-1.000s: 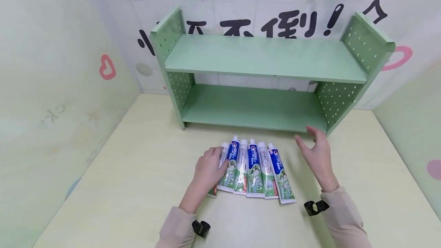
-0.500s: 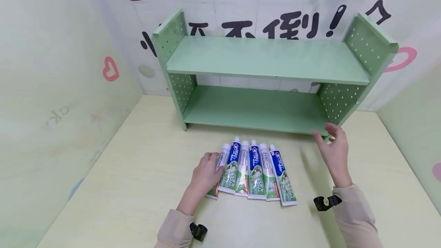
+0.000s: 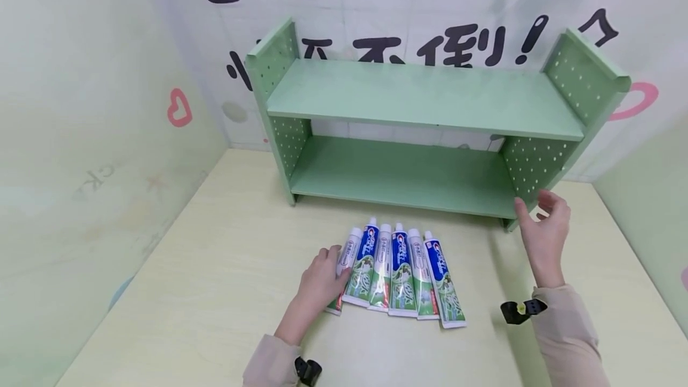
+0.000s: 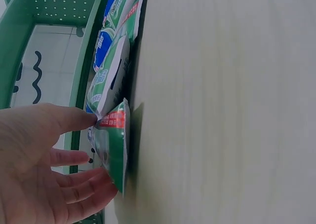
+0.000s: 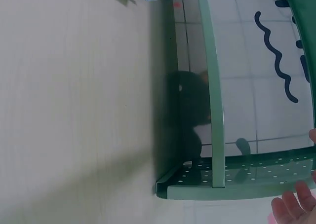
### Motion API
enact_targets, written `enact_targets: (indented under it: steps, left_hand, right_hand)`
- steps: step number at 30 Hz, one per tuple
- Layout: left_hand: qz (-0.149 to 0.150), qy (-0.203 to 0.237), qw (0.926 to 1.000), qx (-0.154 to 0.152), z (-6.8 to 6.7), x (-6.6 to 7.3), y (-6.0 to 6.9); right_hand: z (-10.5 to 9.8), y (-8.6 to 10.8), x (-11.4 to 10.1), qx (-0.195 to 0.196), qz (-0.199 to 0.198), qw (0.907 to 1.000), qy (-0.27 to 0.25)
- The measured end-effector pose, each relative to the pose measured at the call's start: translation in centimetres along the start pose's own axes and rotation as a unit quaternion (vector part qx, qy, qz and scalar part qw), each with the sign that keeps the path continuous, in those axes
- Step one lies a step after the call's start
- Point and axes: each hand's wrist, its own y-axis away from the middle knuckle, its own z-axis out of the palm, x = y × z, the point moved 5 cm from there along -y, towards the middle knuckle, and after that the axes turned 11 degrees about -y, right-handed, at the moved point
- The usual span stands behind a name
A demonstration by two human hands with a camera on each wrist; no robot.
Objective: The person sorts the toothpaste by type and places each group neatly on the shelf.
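Several toothpaste tubes lie side by side, fanned out on the table, blue-topped and white-topped ones alternating. At the left end of the row my left hand [image 3: 319, 279] spans the outermost white, green and red toothpaste tube [image 4: 112, 140]. Its thumb [image 4: 79, 119] lies on one side and its fingers on the other. Close to the right side panel of the green shelf [image 3: 408, 190] is my right hand [image 3: 547, 237], thumb and fingers spread apart, holding nothing. Only its fingertips [image 5: 291, 204] show in the right wrist view; whether they touch the panel, I cannot tell.
The two-tier green shelf stands behind the tubes, its side panels [image 3: 586, 85] dotted with holes. A pale table [image 3: 215, 267] carries everything. Behind rises a white wall covering [image 3: 387, 22] with black lettering, and side walls [image 3: 97, 106] bound the table.
My right hand has moved rightward, from in front of the lower shelf to its right side panel. The left hand stays at the leftmost tube. The head view has shifted slightly.
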Motion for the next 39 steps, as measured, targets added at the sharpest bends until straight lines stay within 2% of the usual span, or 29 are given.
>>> enact_targets:
  steps: [7, 11, 17, 21, 25, 29, 36, 39]
  left_hand:
    - [-0.012, 0.012, 0.9998, -0.004, 0.4, -0.2, 0.2]
    - [-0.017, 0.019, 0.9997, -0.003, 0.4, -0.3, 0.4]
    - [-0.016, 0.022, 0.9996, -0.003, 0.3, -0.2, 0.5]
    - [-0.017, 0.026, 0.9995, 0.004, 0.5, -0.2, 0.4]
    - [-0.025, 0.037, 0.9989, 0.008, 0.6, -0.2, 0.3]
    - [-0.036, 0.061, 0.9974, -0.010, 0.6, -0.3, 0.1]
    - [-0.062, 0.109, 0.9896, -0.071, 1.0, -1.0, -0.5]
    - [-0.073, 0.115, 0.9871, -0.085, 1.0, -1.3, -0.5]
  right_hand:
    - [-0.6, -1.0, 0.3, 0.031, 0.049, 0.9977, -0.033]
    - [-0.6, -1.7, 0.4, 0.036, 0.074, 0.9951, -0.056]
    - [-0.5, -2.4, 0.3, 0.037, 0.079, 0.9932, -0.077]
    - [-0.4, -2.7, 0.4, 0.050, 0.100, 0.9839, -0.140]
    - [-0.3, -3.0, 0.9, 0.069, 0.115, 0.9753, -0.176]
    - [-0.4, -3.2, 1.6, 0.092, 0.097, 0.9755, -0.175]
    - [-0.3, -3.3, 2.2, 0.123, 0.084, 0.9708, -0.188]
    - [-0.1, -3.4, 2.2, 0.116, 0.073, 0.9797, -0.146]
